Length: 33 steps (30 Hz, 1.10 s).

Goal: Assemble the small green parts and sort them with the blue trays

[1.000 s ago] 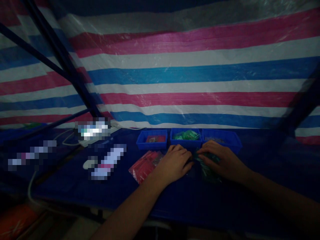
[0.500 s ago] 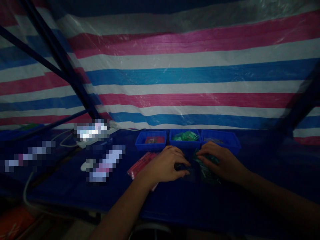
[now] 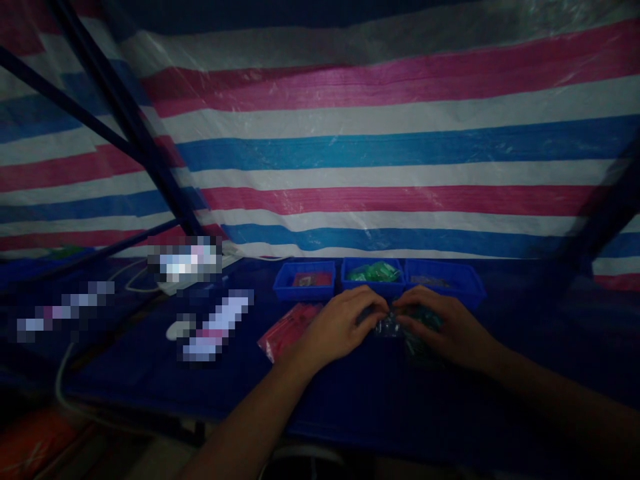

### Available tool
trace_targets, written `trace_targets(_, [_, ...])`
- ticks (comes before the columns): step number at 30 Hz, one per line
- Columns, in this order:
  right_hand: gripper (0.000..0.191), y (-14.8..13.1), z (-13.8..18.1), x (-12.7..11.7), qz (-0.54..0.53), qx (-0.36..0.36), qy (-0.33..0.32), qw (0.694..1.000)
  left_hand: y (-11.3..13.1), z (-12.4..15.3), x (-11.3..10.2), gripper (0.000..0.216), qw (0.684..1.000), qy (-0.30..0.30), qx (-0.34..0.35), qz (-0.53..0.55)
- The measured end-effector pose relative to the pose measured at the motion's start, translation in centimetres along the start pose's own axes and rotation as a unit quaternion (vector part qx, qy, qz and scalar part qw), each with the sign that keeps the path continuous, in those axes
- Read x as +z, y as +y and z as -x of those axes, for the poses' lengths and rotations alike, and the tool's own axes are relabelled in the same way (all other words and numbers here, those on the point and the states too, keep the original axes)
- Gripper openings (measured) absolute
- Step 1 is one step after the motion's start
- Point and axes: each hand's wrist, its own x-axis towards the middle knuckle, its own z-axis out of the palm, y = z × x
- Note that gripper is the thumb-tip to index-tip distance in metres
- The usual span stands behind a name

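Note:
My left hand (image 3: pixel 347 323) and my right hand (image 3: pixel 437 320) meet over the blue tabletop, fingertips close together. Both pinch a small clear plastic bag (image 3: pixel 389 327) at its upper edge; what is in it is too dark to make out. Beneath and beside my right hand lies a pile of dark green plastic packets (image 3: pixel 423 341), partly covered by the fingers. To the left, pink-red plastic packets (image 3: pixel 287 328) lie on the table, partly behind my left hand and wrist.
Blue bins stand in a row behind my hands: one with reddish packets (image 3: pixel 305 293), one with green packets (image 3: pixel 373 287), one with dim contents (image 3: pixel 465 288). A white mouse (image 3: pixel 181 329) and a power strip (image 3: pixel 173 287) lie left. A striped sheet (image 3: pixel 375 153) hangs behind.
My left hand has moved right and slightly up, its fingers closing in. The clear bag now shows between both hands, and my right hand's fingertips have come onto it.

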Motion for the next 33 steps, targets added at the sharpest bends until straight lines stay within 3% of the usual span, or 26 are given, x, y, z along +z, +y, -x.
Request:
trace_targets(7, [0.031,0.5,0.0,0.9,-0.144,0.099,0.048,0.983,1.2,-0.8,1.5,0.013,0.994,0.089,0.043,0.035])
trace_targets(12, [0.033,1.0,-0.1,0.9,-0.199,0.133,0.079,0.968,1.0,-0.8,1.8,0.022,0.99,0.127,0.001,0.059])
trace_targets(22, [0.027,0.6,0.0,0.5,-0.16,0.144,0.037,0.976,1.2,-0.8,1.5,0.016,0.994,0.096,-0.04,0.039])
trace_targets(27, [0.025,-0.2,-0.1,0.3,-0.146,0.139,0.01,0.979,1.4,-0.7,1.5,0.028,0.993,0.098,-0.036,0.062])
trace_targets(33, [0.024,-0.1,-0.1,0.2,-0.132,0.119,0.084,0.98,1.4,-0.7,1.5,0.033,0.99,0.131,-0.041,0.011])
